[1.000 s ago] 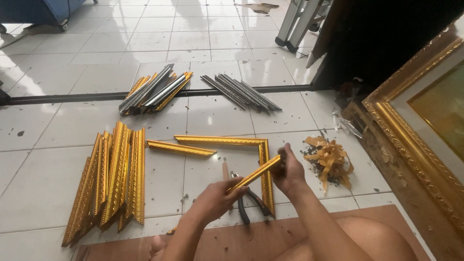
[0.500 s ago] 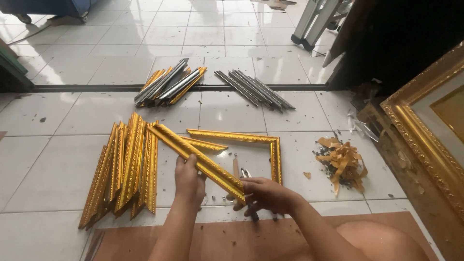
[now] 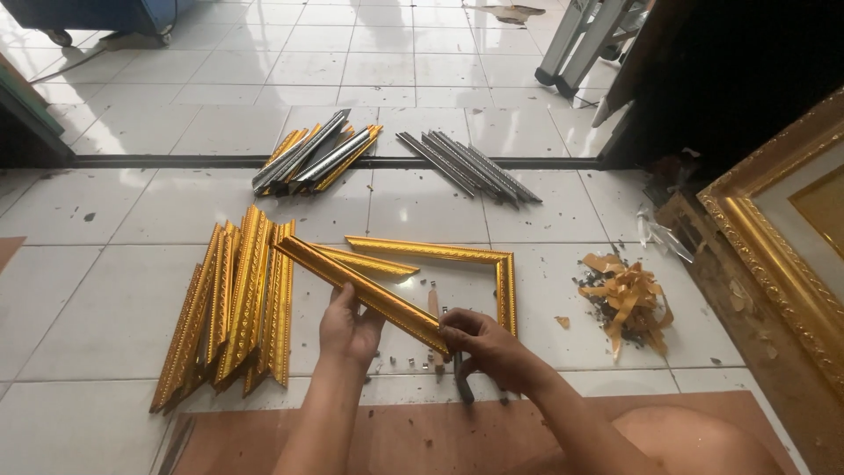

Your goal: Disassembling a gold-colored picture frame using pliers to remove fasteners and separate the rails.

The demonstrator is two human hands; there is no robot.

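Observation:
Both of my hands hold one gold frame moulding strip (image 3: 352, 279) that slants from upper left to lower right above the tiled floor. My left hand (image 3: 348, 327) grips it near the middle from below. My right hand (image 3: 488, 346) holds its lower right end. Behind the strip lie two joined gold strips forming an L-shaped corner (image 3: 492, 259) and one loose gold strip (image 3: 374, 262). A dark tool (image 3: 462, 387) and small metal bits lie on the floor under my right hand.
A pile of gold moulding strips (image 3: 229, 303) lies at left. Mixed gold and grey strips (image 3: 308, 157) and a grey bundle (image 3: 466, 163) lie farther back. Gold scraps (image 3: 626, 295) sit at right, beside a large ornate gold frame (image 3: 774, 264). A brown board (image 3: 422, 435) lies near me.
The strip was first held up by my right hand; both hands then brought it down and leftward, and now they hold it slanted just above the floor.

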